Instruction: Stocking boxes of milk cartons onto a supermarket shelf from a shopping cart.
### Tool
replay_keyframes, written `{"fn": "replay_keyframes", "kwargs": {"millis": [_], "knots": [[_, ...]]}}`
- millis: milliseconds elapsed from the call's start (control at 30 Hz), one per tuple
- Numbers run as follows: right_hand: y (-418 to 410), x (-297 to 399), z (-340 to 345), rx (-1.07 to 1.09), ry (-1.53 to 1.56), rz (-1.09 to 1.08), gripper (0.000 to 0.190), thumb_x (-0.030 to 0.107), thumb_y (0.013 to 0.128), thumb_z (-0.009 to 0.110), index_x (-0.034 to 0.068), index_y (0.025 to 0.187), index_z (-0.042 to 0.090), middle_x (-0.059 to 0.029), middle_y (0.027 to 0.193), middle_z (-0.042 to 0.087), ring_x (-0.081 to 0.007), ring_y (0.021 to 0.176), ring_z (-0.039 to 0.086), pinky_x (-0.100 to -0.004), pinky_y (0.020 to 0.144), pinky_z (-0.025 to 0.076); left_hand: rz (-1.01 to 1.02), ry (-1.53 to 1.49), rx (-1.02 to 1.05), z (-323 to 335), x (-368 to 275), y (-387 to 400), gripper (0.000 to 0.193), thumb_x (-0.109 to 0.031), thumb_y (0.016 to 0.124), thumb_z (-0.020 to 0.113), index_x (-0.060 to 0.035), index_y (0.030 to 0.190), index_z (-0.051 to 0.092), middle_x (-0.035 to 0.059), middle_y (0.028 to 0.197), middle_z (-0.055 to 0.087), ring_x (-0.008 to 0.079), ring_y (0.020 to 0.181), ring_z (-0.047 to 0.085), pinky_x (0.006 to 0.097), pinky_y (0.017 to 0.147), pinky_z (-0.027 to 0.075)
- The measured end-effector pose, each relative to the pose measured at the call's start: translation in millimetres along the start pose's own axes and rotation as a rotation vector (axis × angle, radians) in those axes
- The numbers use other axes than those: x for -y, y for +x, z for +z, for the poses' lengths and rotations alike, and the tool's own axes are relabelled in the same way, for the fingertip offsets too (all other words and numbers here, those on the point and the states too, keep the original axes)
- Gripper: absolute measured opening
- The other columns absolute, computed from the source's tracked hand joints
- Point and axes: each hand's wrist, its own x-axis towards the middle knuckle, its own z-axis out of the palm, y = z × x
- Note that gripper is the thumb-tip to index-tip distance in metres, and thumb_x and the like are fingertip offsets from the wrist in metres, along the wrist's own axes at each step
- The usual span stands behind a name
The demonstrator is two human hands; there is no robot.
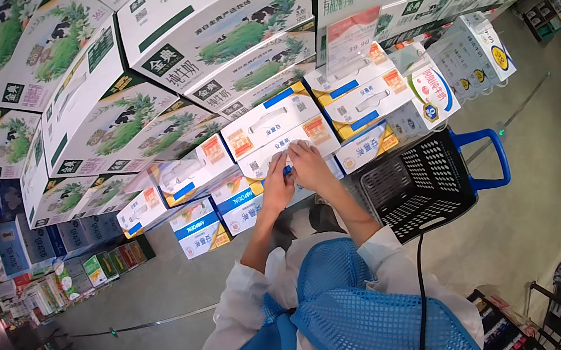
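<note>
My left hand (277, 182) and my right hand (308, 162) are close together on top of a white milk carton box (319, 134) with blue and yellow trim. The fingers of both hands are bent over the middle of the box top, where a box behind it (246, 135) shows a clear plastic carrying handle. My hands cover that spot, so any grip there is hidden. Beneath lies another box of the same kind (239, 212). Both wrists come out of white sleeves (381, 247).
Large white and green milk boxes (234, 32) are stacked behind. A price sign (351, 40) stands among the cartons. To the right is a black perforated shopping basket (415, 180) with a blue handle (500, 155). A black cable (420, 285) hangs over the blue mesh vest (370, 310).
</note>
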Motion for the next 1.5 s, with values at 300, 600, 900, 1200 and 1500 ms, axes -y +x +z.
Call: {"fn": "replay_keyframes", "kwargs": {"millis": [300,600,900,1200,1500], "knots": [[7,-5,-8,0.107,0.088,-0.065,0.013,0.008,0.068,0.066,0.002,0.080,0.066,-0.0179,0.092,0.063,-0.0358,0.092,0.059,-0.0466,0.083,0.045,-0.131,0.068,-0.029,12,-4,0,0.033,-0.001,0.076,0.059,-0.0022,0.108,0.052,0.0212,0.109,0.054,0.0446,0.099,0.055,0.0504,0.081,0.049],[-43,10,-14,0.295,-0.005,-0.007,0.012,0.013,0.061,0.071,0.007,0.071,0.067,-0.0145,0.078,0.066,-0.0348,0.084,0.063,-0.0472,0.079,0.046,-0.022,-0.044,0.063,15,-20,-55,0.026,-0.002,0.075,0.060,-0.0013,0.100,0.052,0.0230,0.098,0.059,0.0450,0.094,0.058,0.0514,0.076,0.048],[-109,44,-12,0.281,-0.018,0.187,0.010,0.008,0.064,0.067,0.003,0.073,0.067,-0.0202,0.081,0.067,-0.0383,0.082,0.064,-0.0469,0.080,0.049,-0.121,0.003,0.353,11,-25,-90,0.034,-0.012,0.069,0.065,-0.0064,0.100,0.053,0.0209,0.086,0.068,0.0427,0.083,0.065,0.0515,0.071,0.050],[-131,107,29,0.125,0.009,0.389,0.012,0.011,0.076,0.062,0.001,0.081,0.066,-0.0229,0.080,0.066,-0.0397,0.078,0.065,-0.0495,0.075,0.050,0.011,-0.009,0.328,-24,7,-112,0.026,-0.011,0.068,0.067,-0.0081,0.092,0.056,0.0163,0.081,0.067,0.0401,0.081,0.064,0.0495,0.071,0.050],[-193,150,37,-0.011,0.186,0.864,0.024,0.014,0.081,0.063,-0.004,0.097,0.062,-0.0289,0.091,0.065,-0.0445,0.090,0.063,-0.0496,0.082,0.050,0.389,-0.103,0.552,-5,10,-138,0.023,-0.003,0.064,0.065,-0.0033,0.085,0.055,0.0205,0.082,0.062,0.0410,0.089,0.058,0.0492,0.077,0.048]]}}
